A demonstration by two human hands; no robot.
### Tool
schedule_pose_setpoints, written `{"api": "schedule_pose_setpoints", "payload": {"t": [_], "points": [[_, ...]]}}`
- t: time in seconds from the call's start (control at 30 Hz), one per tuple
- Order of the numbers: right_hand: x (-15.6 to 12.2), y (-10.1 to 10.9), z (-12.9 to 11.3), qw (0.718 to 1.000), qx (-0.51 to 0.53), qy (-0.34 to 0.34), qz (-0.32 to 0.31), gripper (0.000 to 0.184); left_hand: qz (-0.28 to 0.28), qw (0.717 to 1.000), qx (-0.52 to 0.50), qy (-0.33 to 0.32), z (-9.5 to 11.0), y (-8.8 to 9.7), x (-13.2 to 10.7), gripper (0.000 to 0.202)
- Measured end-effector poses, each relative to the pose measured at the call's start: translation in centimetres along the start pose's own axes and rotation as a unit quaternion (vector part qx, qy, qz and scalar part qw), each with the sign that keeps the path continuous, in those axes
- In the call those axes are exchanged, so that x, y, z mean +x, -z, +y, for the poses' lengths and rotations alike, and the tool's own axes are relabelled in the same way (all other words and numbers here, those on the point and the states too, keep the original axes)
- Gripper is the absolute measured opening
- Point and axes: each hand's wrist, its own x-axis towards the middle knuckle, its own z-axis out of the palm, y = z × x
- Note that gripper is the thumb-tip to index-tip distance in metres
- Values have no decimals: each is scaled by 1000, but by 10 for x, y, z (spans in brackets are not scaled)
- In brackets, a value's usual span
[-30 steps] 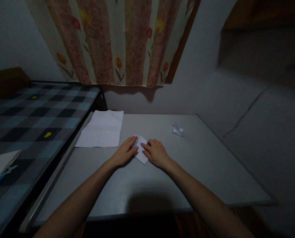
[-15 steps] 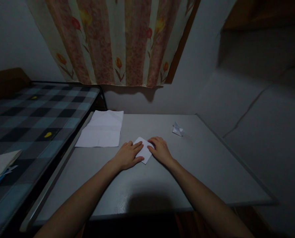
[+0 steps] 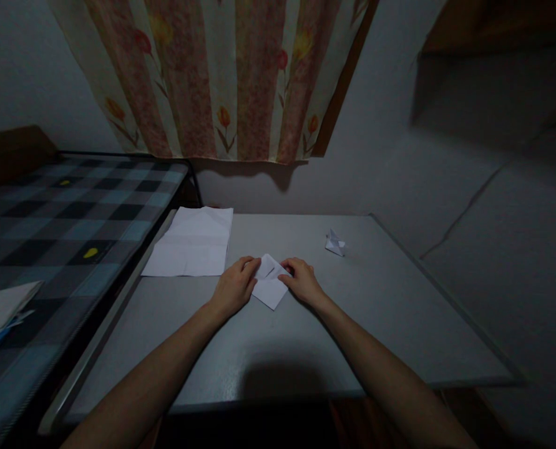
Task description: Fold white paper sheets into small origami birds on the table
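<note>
A small folded piece of white paper point(image 3: 271, 292) lies on the table between my hands, one corner pointing toward me. Its far part is lifted and a dark gap shows between the layers. My left hand point(image 3: 233, 284) pinches the paper's left edge, thumb and fingers close together. On the opposite edge, my right hand point(image 3: 303, 280) grips the paper between thumb and bent fingers. A folded white paper figure point(image 3: 335, 243) stands farther back, to the right of my right hand.
A stack of white paper sheets point(image 3: 188, 243) lies at the table's back left. The pale table point(image 3: 380, 324) meets the wall at the back. On the left is a bed with a checked cover point(image 3: 104, 212), holding a pale folded item point(image 3: 6, 307). A flowered curtain point(image 3: 221, 81) hangs behind.
My left hand has drawn back left from the paper's surface to its edge, fingers now bent in. The paper's far part has lifted open. My right hand stays nearly in place.
</note>
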Motion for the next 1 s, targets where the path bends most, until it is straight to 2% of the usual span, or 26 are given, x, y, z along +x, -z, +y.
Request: {"api": "schedule_pose_setpoints", "payload": {"t": [0.07, 0.17, 0.27, 0.4, 0.6, 0.73, 0.83, 0.9, 1.0], "points": [[-1, 0, 1, 1000, 15, 11, 12, 10, 7, 999, -5, 36, -3, 0, 0, 50], [-2, 1, 4, 999, 24, 41, 18, 5, -18, 998, 3, 54, -7, 3, -1, 30], [-5, 6, 6, 996, 21, 86, 15, 9, -31, 999, 11, 31, -10, 7, -2, 13], [-12, 16, 3, 988, -20, 151, -17, 19, -55, 998, 36, -14, -10, 12, -4, 17], [-22, 25, -12, 973, -90, 203, -62, 15, -101, 987, 105, -69, 1, 21, -2, 11], [-24, 25, -16, 963, -68, 240, -103, 31, -111, 981, 132, -93, 8, 26, -1, 10], [-24, 22, -17, 968, -50, 222, -108, 23, -112, 982, 121, -92, 8, 28, -1, 19], [-24, 19, -18, 971, -63, 207, -104, 23, -117, 982, 117, -93, 7, 28, -1, 36], [-25, 14, -21, 971, -80, 194, -117, 33, -128, 979, 125, -99, 6, 27, -2, 64]]}}
